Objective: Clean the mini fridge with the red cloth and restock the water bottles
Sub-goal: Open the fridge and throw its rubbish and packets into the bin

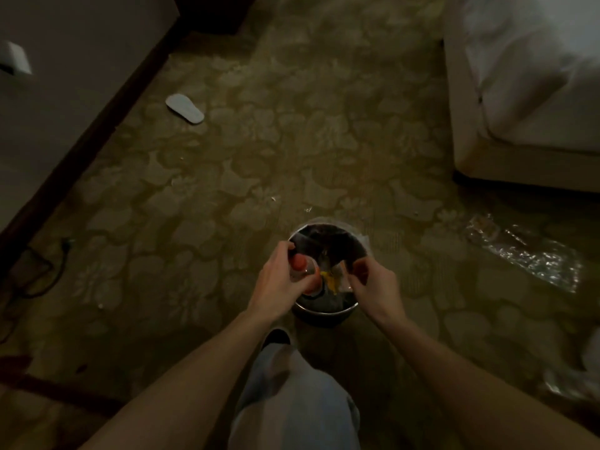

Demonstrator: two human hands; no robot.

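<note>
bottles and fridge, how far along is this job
Nothing looks done: no mini fridge or red cloth is in view. In hand: the left hand grips an orange-capped bottle over the lined bin on the carpet, while the right hand pinches something small there. Wiping and restocking seem left.

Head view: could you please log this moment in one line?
left hand: grips bottle | right hand: over bin, grip unclear

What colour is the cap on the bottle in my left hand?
Orange-red cap, seen in the head view.
</note>
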